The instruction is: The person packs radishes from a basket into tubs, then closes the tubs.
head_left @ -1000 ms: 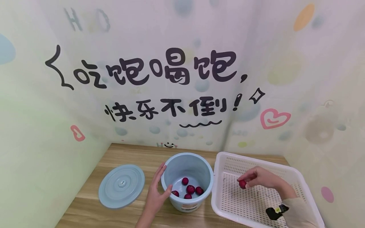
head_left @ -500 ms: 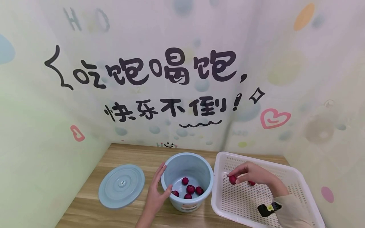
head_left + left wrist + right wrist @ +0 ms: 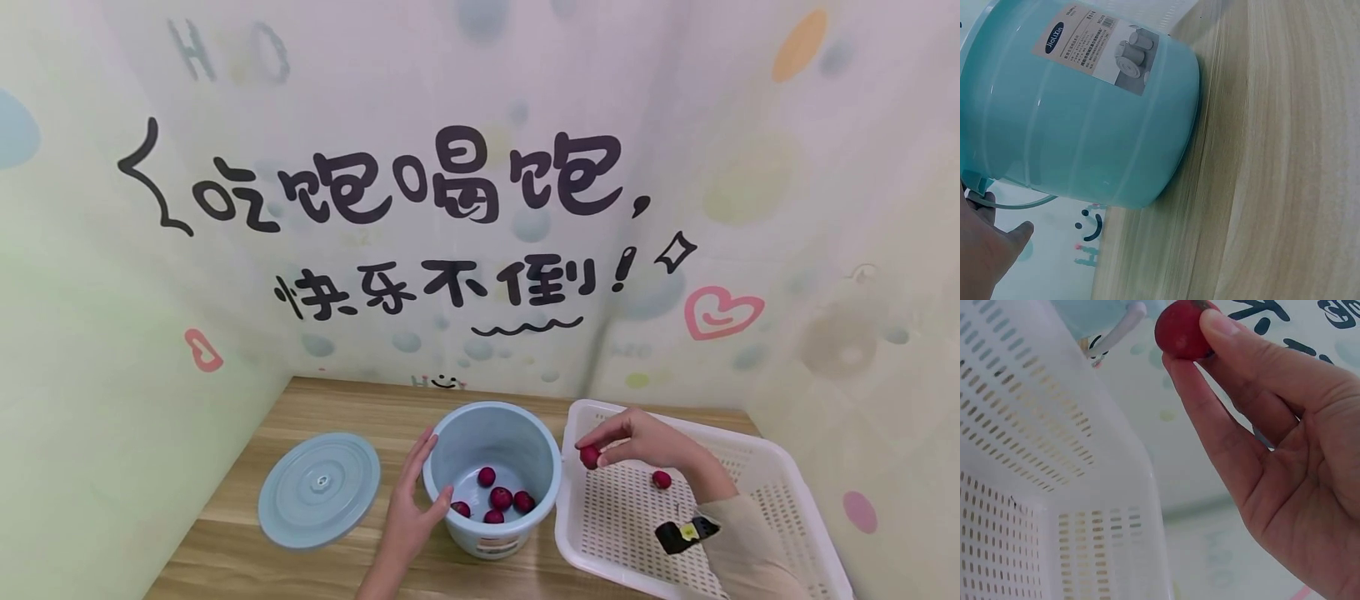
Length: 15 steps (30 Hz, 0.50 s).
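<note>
On the wooden table I see my right hand pinching a small, round, glossy red fruit over the white basket's left edge, while my left hand grips the blue bucket's rim.

Smooth glossy plastic bucket and lid; perforated white plastic basket; matt wood-grain tabletop; shiny red fruit.
</note>
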{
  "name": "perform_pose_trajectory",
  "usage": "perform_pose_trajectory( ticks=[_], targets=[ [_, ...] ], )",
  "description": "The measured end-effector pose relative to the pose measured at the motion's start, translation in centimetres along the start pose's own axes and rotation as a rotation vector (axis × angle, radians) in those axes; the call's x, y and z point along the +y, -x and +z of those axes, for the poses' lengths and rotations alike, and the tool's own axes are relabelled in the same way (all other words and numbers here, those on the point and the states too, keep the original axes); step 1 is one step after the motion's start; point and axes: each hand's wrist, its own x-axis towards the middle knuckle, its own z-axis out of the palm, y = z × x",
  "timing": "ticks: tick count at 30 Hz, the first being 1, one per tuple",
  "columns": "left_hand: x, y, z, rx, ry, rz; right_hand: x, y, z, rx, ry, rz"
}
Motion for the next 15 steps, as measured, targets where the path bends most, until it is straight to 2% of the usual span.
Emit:
perform_pose_trajectory(
  ticks=[15],
  targets=[
    [0.2, 0.0, 0.0, -0.007, -0.004, -0.024, -2.7, -3.1, 0.7, 0.016, 0.007, -0.024]
  ],
)
